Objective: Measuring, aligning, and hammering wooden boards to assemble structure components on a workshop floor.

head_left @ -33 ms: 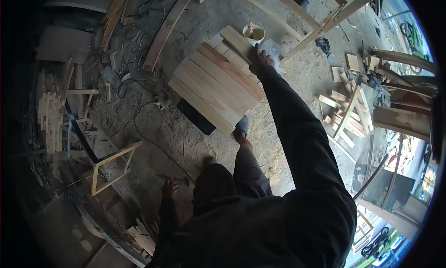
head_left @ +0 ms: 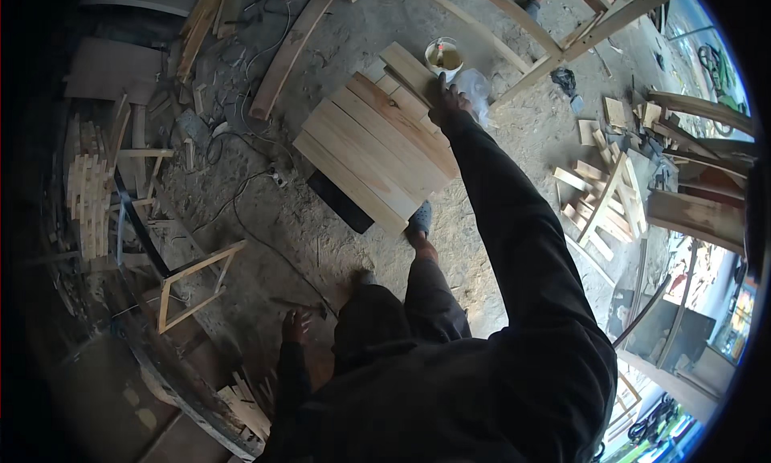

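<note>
Left hand (head_left: 295, 326): hung low beside the legs, fingers loosely parted; we saw nothing held in it.

Shoe (head_left: 420, 218), grey: planted on the dusty floor, just beside the planks' near corner.

Black panel (head_left: 340, 202): one, partly tucked under the planks' left side.

Planks (head_left: 373, 146), pale to reddish: several, laid side by side on a support mostly hidden from us.

Right hand (head_left: 455, 100): stretched forward, closed over the near end of the loose board. Against the picture just before, we noted only a slight shift of the whole view; hand and board kept their places together. We judged that the work had not moved on, the board being still under control and not released.

Loose board (head_left: 407, 67): at the far right side of the planks; whether it was lifted or resting, we could not tell.

Plastic bag (head_left: 475, 89), clear: just right of the hand.

Bucket (head_left: 443, 55), white: beyond the hand, contents yellowish.

Wooden frame (head_left: 546, 65): standing farther off.

Another person's foot (head_left: 532, 8): at the far edge.
</note>
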Demonstrator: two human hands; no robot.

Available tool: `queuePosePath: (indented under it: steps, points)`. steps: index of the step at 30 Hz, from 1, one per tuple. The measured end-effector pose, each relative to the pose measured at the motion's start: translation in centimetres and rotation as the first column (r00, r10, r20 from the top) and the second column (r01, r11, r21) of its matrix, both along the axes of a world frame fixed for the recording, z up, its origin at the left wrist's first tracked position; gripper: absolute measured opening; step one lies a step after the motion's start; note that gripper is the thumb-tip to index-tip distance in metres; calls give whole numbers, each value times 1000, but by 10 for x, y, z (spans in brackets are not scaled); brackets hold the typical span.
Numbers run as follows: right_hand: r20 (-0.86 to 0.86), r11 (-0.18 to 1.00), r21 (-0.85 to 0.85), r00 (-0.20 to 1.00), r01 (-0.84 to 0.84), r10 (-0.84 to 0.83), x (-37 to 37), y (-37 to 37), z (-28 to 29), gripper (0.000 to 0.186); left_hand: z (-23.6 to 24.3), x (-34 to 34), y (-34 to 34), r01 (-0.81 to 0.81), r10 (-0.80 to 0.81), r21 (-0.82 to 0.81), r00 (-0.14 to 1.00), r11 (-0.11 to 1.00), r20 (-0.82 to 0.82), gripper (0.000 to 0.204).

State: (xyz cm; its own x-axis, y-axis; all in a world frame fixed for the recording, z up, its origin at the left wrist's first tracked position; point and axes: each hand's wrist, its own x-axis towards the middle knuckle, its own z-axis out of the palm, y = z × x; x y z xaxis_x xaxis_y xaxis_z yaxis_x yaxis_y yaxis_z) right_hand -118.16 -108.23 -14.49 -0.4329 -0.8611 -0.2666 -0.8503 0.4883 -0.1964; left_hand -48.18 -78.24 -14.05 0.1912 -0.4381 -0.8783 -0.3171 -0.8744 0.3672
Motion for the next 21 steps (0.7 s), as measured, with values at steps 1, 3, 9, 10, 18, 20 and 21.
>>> queuePosePath:
  steps: [1,3,9,10,18,20,21]
  points:
    - [13,1000,3,1000,-22,22,7,-17,-10,100,8,-13,7,32,-32,-12,999,999,11,63]
    - [69,994,97,997,-47,40,20,-44,-25,104,17,-40,18,48,-47,-23,998,999,30,63]
    - [232,999,12,972,-47,43,-3,-56,-45,109,22,-83,38,43,-46,142,999,989,17,56]
    - [183,996,-85,983,-5,20,-16,-55,-48,108,21,-83,37,84,-87,204,996,975,9,56]
    - [142,998,62,990,-16,7,-54,-48,-82,101,20,-65,1,26,-27,45,999,999,23,52]
    - [226,989,104,971,-106,80,-44,-41,-79,100,22,-61,-17,127,-129,28,989,992,70,52]
    - [26,992,-83,995,-99,101,-35,-35,-75,99,23,-60,-23,122,-125,44,991,992,55,52]
